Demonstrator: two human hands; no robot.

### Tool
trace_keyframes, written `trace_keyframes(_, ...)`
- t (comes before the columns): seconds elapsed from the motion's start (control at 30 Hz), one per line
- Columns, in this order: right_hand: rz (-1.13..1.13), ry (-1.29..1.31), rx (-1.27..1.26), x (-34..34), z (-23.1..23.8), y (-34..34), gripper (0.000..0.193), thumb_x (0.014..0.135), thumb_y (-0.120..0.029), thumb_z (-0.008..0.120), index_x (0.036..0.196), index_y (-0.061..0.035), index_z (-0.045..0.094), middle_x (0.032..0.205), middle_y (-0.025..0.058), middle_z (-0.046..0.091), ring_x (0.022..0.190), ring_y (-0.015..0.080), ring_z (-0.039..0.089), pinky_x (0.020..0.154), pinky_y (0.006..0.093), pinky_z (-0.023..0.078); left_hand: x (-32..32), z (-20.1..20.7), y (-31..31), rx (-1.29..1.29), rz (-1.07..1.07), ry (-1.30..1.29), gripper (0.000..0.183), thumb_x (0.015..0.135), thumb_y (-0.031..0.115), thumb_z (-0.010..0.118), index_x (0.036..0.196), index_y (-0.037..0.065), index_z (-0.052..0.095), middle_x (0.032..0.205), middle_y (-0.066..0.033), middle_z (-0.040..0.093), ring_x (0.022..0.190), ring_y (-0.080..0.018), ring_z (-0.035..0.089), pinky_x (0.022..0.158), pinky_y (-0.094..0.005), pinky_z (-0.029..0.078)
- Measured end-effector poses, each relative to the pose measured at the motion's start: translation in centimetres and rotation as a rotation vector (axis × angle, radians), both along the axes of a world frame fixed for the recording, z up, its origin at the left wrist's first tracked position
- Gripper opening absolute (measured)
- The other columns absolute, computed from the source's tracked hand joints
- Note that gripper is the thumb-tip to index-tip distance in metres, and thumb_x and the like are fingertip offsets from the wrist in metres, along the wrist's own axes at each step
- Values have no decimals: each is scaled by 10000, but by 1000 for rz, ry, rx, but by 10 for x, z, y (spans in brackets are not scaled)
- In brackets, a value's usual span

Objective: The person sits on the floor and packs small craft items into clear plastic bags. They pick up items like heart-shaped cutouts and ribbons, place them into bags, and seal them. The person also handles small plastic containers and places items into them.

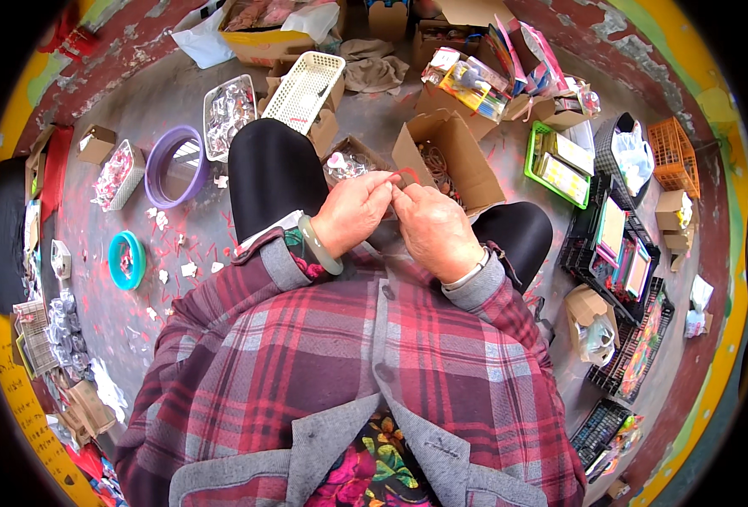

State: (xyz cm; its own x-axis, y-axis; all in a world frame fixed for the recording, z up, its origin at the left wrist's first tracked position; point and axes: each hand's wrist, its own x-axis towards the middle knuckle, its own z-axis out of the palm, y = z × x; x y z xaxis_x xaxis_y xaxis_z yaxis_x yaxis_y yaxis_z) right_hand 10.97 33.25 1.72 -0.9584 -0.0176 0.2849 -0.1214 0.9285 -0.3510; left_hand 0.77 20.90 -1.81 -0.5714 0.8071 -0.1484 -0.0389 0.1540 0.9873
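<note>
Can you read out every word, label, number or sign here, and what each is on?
Nothing is clear enough to quote.
Yellow wall, lower left: dark marks like writing, too small to read.
Packs in the green basket: any print too blurred.
Red strip: no writing visible.

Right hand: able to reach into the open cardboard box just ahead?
Likely yes: the cardboard box stands open just past the right hand, which seems to pinch a red strip.

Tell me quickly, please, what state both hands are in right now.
Left hand: closed, holding a thin red strand.
Right hand: closed, apparently holding the same thin red strand.
</note>
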Motion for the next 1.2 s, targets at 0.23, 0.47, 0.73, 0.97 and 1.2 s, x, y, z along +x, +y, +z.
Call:
trace_keyframes(0.23, 21, -11, 87, -2, 3, -4, 181, 722, -63, 519, 882, 18, 545, 774, 121, 544, 722, 268, 551, 642, 356, 462, -4, 1, 3, 39, 39, -43, 243, 924, 142, 455, 1042, -28, 582, 852, -16, 599, 756, -62, 537, 672, -203, 452)
trace_keyframes(0.47, 24, 3, 59, -4, 3, -4, 221, 731, -72, 515, 924, 33, 543, 774, 121, 540, 725, 265, 547, 638, 353, 461, -7, -7, 4, 55, 81, 76, 222, 923, 131, 459, 1008, -25, 593, 855, -22, 611, 736, -63, 544, 661, -197, 449)
trace_keyframes(0.73, 78, 317, -380, -9, 14, 20, 198, 738, -3, 545, 929, -25, 591, 882, 115, 587, 782, 270, 592, 669, 332, 496, -11, 6, 2, 10, 155, 71, 229, 929, 133, 454, 1004, -36, 589, 875, -49, 620, 790, -92, 581, 715, -212, 477)
trace_keyframes(0.97, -432, -68, -511, -17, -25, 125, 207, 773, -138, 523, 901, -35, 649, 842, 154, 633, 770, 275, 624, 686, 328, 483, -19, 16, -9, 70, 145, 162, 227, 928, 119, 454, 1026, -42, 582, 902, -72, 620, 835, -117, 601, 748, -241, 497)
trace_keyframes(1.2, -52, -834, -5, -60, -93, 140, 378, 657, -180, 613, 1022, -84, 628, 966, 162, 627, 907, 321, 586, 792, 382, 463, -19, 29, -19, 42, 118, 218, 238, 930, 107, 444, 1046, -58, 571, 919, -98, 628, 852, -138, 608, 759, -252, 498)
